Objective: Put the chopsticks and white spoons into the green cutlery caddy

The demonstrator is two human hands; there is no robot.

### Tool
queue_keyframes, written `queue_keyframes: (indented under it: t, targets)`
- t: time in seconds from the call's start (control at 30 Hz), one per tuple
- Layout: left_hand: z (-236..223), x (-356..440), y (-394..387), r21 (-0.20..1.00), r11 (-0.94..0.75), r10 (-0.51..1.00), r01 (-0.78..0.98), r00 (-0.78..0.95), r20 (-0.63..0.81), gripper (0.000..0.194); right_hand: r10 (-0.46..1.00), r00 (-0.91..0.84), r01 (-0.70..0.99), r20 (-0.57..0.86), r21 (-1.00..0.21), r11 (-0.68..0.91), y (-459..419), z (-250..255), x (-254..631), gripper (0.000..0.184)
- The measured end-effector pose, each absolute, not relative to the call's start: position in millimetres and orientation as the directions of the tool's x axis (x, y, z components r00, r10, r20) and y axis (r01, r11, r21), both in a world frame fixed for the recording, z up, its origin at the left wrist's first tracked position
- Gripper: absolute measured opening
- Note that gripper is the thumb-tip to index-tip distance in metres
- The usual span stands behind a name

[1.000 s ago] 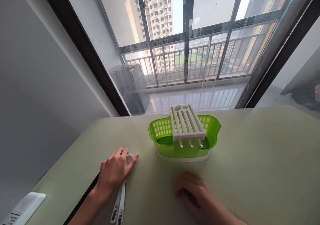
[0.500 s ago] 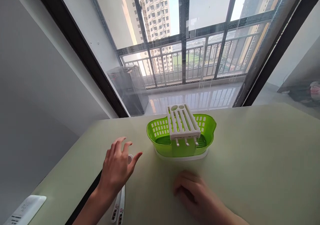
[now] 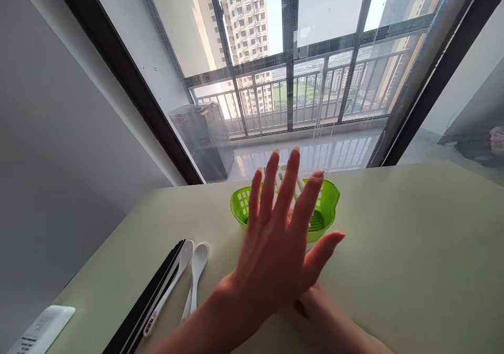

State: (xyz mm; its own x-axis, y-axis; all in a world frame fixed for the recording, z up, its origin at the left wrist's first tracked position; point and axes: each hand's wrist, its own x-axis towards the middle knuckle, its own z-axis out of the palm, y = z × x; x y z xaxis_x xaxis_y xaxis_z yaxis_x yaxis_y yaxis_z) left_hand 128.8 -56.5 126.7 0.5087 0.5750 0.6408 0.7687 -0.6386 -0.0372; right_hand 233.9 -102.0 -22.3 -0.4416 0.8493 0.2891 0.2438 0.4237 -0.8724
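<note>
My left hand (image 3: 273, 249) is raised over the table with its fingers spread, holding nothing. It blocks much of the green basket (image 3: 327, 207), which carries a white slotted rack (image 3: 300, 184) on top. Lower down, my right hand (image 3: 317, 312) rests by the table surface, partly covered by the left; its fingers are hidden. To the left of my left forearm lie white spoons (image 3: 199, 259), touching or overlapping one another, beside several black chopsticks (image 3: 151, 293). Neither hand touches these utensils.
At the lower left, a white object with dark markings (image 3: 49, 325) lies on the pale green table (image 3: 409, 238). A glass window (image 3: 326, 96) with dark frames stands behind the table's far edge, with a balcony railing beyond. A grey wall (image 3: 59, 149) is at the left.
My left hand has moved right from above the spoons to in front of the basket, its fingers spreading. The spoons and chopsticks are now uncovered. My right hand stays in nearly the same place.
</note>
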Motion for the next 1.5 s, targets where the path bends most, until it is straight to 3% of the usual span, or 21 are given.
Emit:
queue_keyframes:
  t: [0.17, 0.37, 0.5, 1.07, 1.5]
  targets:
    - [113.3, 148.0, -47.2, -0.135, -0.637, 0.589, 0.759, 0.592, 0.550, 0.070, 0.848, -0.406, 0.248, 0.339, -0.853, 0.460, -103.1, -27.1, 233.8, 0.022]
    - [103.2, 144.9, -37.4, -0.184, -0.607, 0.592, 0.773, 0.594, 0.545, 0.043, 0.850, -0.416, 0.261, 0.322, -0.853, 0.451, -101.9, -29.6, 233.8, 0.017]
    - [106.7, 131.1, -27.8, -0.196, -0.595, 0.591, 0.780, 0.589, 0.551, 0.041, 0.837, -0.460, 0.262, 0.295, -0.856, 0.446, -100.4, -26.1, 235.2, 0.020]
    - [118.8, -18.6, 27.6, -0.192, -0.384, 0.669, 0.903, 0.415, 0.616, 0.037, 0.810, -0.515, 0.200, 0.280, -0.880, 0.431, -99.6, -22.6, 238.0, 0.028]
    - [133.8, -85.8, 23.9, -0.244, -0.358, 0.716, 0.901, 0.433, 0.547, 0.039, 0.807, -0.522, 0.208, 0.277, -0.876, 0.436, -99.5, -25.0, 237.7, 0.029]
